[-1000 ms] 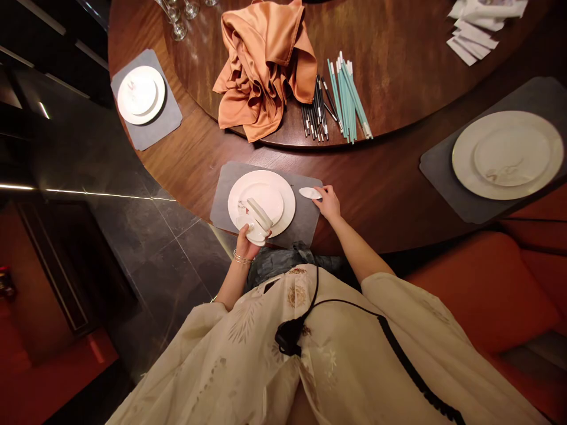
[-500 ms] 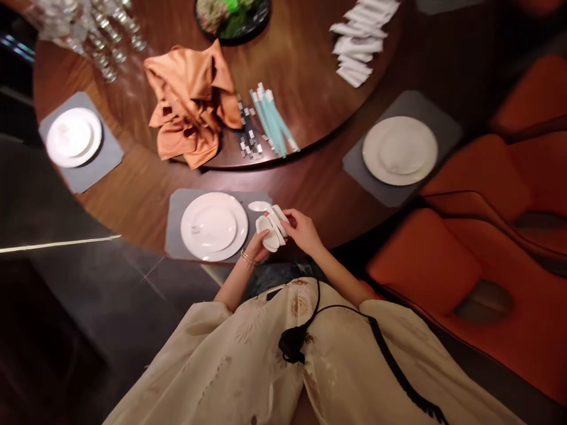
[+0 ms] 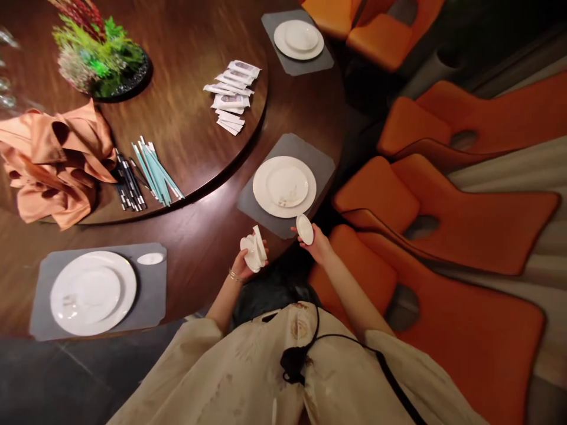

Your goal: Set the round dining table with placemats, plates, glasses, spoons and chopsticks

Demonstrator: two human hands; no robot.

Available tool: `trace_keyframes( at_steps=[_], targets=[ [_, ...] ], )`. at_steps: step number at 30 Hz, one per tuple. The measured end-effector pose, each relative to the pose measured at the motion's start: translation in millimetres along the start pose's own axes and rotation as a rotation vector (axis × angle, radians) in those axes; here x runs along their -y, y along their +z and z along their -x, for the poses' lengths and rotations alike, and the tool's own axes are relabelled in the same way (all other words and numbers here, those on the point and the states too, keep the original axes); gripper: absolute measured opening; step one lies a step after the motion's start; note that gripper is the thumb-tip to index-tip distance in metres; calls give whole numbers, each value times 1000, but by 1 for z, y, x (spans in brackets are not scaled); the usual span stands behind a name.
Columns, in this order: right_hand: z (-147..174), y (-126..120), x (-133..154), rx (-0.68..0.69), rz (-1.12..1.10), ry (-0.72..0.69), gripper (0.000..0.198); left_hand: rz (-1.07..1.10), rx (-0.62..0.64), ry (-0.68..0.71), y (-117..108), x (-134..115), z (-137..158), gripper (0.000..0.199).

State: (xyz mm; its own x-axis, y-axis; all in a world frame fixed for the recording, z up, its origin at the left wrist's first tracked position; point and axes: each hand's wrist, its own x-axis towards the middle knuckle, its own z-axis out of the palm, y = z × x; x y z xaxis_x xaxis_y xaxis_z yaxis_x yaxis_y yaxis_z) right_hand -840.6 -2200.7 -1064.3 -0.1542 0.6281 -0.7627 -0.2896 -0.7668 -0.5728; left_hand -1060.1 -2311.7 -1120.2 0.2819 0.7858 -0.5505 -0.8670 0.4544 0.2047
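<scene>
My left hand [image 3: 242,267] is closed around several small white dishes [image 3: 253,252], which overlap and tilt at different angles. Apart from it, my right hand [image 3: 319,245] grips one small oval white dish [image 3: 305,229], tipped up. Just beyond the right hand lies a grey placemat [image 3: 248,200] bearing a large white plate [image 3: 261,188] with a smaller plate [image 3: 290,184] on it. To the left, another grey placemat [image 3: 150,298] carries stacked white plates [image 3: 59,295] and a similar small white dish [image 3: 151,258] near its upper right corner.
A raised turntable [image 3: 186,136] holds orange napkins [image 3: 53,159], black sticks [image 3: 129,183], teal-wrapped sticks [image 3: 155,171], white packets [image 3: 233,91] and a plant arrangement [image 3: 100,62]. Orange chairs [image 3: 465,319] line the right side. A further placemat [image 3: 283,65] with plates lies at the far edge.
The view has shifted right along the table. My hands have moved apart, and the right one now holds a single small dish separate from those in the left.
</scene>
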Motion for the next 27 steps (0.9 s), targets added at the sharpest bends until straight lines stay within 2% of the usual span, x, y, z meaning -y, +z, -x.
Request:
trace_keyframes(
  at_steps=[2, 5, 8, 10, 13, 15, 18, 20, 22, 24, 25, 27],
  targets=[
    [-39, -17, 39, 31, 20, 61, 17, 18, -32, 58, 2, 6, -8, 79],
    [-105, -20, 96, 67, 105, 66, 4, 85, -99, 162, -1, 10, -22, 78],
    [-172, -6, 145, 2, 193, 38, 8, 152, -169, 243, 0, 9, -45, 75],
    [-214, 7, 171, -69, 232, 37, 9, 174, -205, 292, 8, 4, -65, 74],
    [-269, 25, 197, -92, 307, 39, 9, 178, -236, 377, 31, -4, -93, 78],
    [-299, 37, 203, -81, 441, 10, 8, 185, -258, 451, 50, -5, -105, 81],
    [-330, 47, 205, -95, 672, -23, 13, 207, -310, 541, 75, 0, -115, 83],
    [-340, 45, 207, -92, 820, -31, 20, 230, -359, 586, 86, 7, -119, 81],
    [-346, 37, 216, -3, 1104, -40, 30, 267, -410, 637, 95, 14, -124, 78],
    [-350, 25, 232, 179, 1488, -93, 41, 305, -450, 690, 106, 22, -132, 77],
    [-352, 19, 243, 263, 1652, -176, 42, 322, -472, 724, 113, 27, -137, 78],
    [-362, 12, 267, 398, 1848, -474, 32, 362, -519, 807, 132, 38, -150, 77]
  ],
)
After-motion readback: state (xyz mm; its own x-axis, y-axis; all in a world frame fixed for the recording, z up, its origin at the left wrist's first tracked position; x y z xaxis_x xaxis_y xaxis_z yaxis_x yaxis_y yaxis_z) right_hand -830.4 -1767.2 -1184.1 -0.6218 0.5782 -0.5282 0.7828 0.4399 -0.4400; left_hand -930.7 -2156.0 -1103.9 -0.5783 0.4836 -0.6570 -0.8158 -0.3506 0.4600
